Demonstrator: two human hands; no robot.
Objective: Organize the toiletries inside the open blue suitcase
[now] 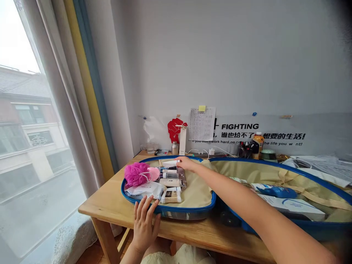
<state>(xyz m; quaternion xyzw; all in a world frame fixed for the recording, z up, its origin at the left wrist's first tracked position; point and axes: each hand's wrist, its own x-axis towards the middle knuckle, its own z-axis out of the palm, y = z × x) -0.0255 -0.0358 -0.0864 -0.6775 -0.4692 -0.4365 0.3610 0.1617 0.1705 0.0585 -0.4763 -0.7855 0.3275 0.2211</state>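
Note:
An open blue-edged suitcase (195, 192) with beige lining lies on the wooden table. My right hand (186, 164) reaches across to the far side of its left half, fingers closed round the end of a white tube (168, 163). My left hand (145, 220) rests at the near rim with its fingers spread, holding nothing. Just beyond those fingers are a white soft pack (147, 189) and a pack of cotton swabs (172, 196). A magenta bath puff (135, 173) sits at the left, beside a pink round item (154, 173). Small bottles (170, 176) lie in the middle.
The suitcase's right half holds a blue package (277, 191) and a white box (293, 207), partly behind my forearm. Along the wall stand a white lamp (183, 141), a small jar (174, 148), a power strip (220, 154) and an orange-brown bottle (257, 146). A curtained window is at left.

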